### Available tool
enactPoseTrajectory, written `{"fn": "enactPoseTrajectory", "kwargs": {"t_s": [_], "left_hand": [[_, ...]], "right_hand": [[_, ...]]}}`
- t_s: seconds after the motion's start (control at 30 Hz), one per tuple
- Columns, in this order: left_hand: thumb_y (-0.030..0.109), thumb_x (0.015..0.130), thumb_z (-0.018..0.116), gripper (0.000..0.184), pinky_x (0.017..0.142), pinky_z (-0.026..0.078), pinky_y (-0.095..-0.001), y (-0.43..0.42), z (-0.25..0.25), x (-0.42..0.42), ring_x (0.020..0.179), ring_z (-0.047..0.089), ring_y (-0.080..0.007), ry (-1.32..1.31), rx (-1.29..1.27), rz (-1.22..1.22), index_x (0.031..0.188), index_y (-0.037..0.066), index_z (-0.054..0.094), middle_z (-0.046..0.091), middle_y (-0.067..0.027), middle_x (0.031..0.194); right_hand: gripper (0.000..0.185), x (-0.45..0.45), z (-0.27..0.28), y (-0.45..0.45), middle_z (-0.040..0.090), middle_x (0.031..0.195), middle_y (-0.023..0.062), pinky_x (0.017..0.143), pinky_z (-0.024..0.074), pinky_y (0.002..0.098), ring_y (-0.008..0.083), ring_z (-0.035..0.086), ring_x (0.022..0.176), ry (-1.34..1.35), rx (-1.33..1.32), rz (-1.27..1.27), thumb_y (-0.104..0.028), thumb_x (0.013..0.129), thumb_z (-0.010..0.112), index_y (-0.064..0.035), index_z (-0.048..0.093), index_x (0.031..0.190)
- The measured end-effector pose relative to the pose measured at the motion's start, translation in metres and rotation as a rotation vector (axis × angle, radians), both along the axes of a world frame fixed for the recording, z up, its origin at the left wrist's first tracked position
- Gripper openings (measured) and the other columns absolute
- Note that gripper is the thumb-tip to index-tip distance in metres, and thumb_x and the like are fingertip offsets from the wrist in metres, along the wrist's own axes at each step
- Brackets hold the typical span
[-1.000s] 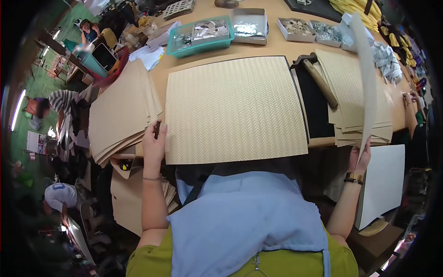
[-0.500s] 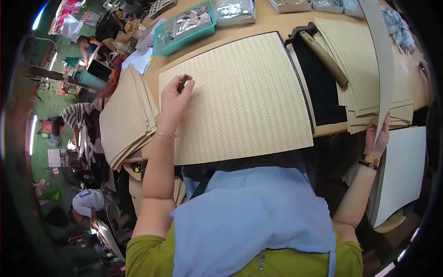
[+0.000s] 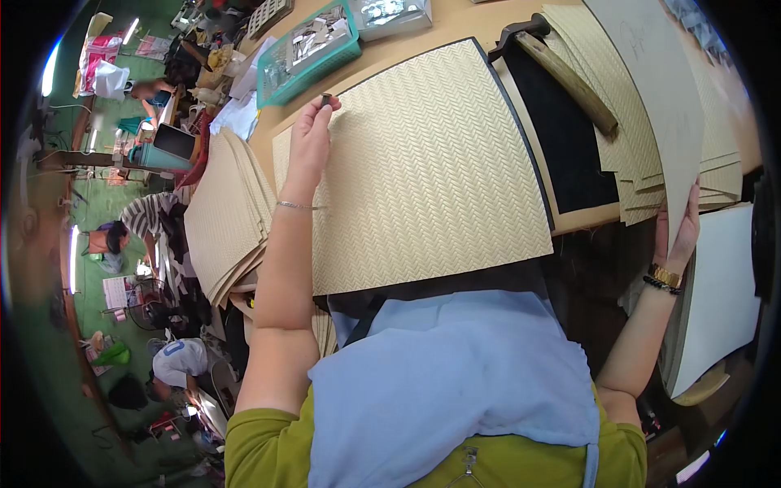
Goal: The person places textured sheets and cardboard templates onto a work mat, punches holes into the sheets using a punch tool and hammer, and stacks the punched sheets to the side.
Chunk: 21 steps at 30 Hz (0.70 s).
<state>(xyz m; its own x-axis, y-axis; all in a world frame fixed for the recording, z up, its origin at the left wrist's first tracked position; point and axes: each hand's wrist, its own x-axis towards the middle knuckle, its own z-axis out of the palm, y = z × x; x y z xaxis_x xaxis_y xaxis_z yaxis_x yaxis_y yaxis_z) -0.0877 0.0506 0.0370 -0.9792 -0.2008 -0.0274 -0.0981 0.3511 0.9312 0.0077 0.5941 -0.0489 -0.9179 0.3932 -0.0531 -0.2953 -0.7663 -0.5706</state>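
Note:
A pale woven-pattern sheet point(image 3: 423, 171) with a dark edge lies in front of me, reaching over the table's near edge. My left hand point(image 3: 311, 142) is raised near its upper left corner, fingers closed round a short dark stick-like object point(image 3: 326, 100); its exact kind is unclear. At the far right, my right hand point(image 3: 682, 228) grips the lower end of a large thin greyish board point(image 3: 663, 89). That board is held up at a slant, with faint pencil-like marks on its face. Part of the woven stack behind it is hidden.
A hammer point(image 3: 569, 85) with a wooden handle rests by a black piece point(image 3: 561, 154) and a woven stack point(image 3: 639, 163). Another woven stack point(image 3: 228, 211) stands left. A teal basket point(image 3: 354, 41) is at the back. White boards point(image 3: 716, 285) stand lower right. Other people work at left.
The board in my right hand has turned, showing more of its face. My left hand has risen slightly, still holding the dark object. The whole view has shifted a little.

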Motion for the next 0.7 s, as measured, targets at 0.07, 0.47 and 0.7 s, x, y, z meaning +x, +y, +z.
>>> {"fn": "enactPoseTrajectory", "kwargs": {"t_s": [0.07, 0.47, 0.7], "left_hand": [[0.022, 0.096, 0.047, 0.021, 0.048, 0.031, -0.0169, 0.005, 0.001, 0.000, 0.050, 0.031, 0.0006, -0.029, 0.026, -0.007, 0.107, 0.009, 0.058, 0.063, -0.0003, 0.108], [0.027, 0.095, 0.052, 0.027, 0.040, 0.025, -0.0168, -0.012, 0.017, 0.046, 0.045, 0.029, 0.0005, -0.103, 0.424, 0.097, 0.113, 0.006, 0.054, 0.063, -0.0033, 0.093], [0.031, 0.097, 0.051, 0.037, 0.060, 0.047, -0.0194, -0.065, 0.012, 0.110, 0.072, 0.056, -0.0041, -0.159, 1.090, -0.287, 0.119, 0.002, 0.054, 0.061, -0.0012, 0.095]], "right_hand": [[0.036, -0.001, -0.003, 0.002, 0.054, 0.130, 0.0111, 0.097, 0.0460, 0.0329, 0.0188, 0.055, 0.116, -0.007, -0.009, -0.007, -0.015, 0.099, 0.044, -0.0025, 0.046, 0.133], [0.045, 0.002, 0.046, -0.043, 0.042, 0.140, 0.0098, 0.106, 0.0359, 0.0370, 0.0214, 0.043, 0.126, -0.224, 0.362, -0.009, -0.021, 0.100, 0.039, -0.0043, 0.031, 0.142], [0.049, -0.005, 0.090, -0.152, 0.050, 0.132, 0.0118, 0.101, 0.0395, 0.0303, 0.0162, 0.050, 0.118, -0.111, 0.748, 0.352, -0.007, 0.095, 0.049, -0.0018, 0.031, 0.141]]}}
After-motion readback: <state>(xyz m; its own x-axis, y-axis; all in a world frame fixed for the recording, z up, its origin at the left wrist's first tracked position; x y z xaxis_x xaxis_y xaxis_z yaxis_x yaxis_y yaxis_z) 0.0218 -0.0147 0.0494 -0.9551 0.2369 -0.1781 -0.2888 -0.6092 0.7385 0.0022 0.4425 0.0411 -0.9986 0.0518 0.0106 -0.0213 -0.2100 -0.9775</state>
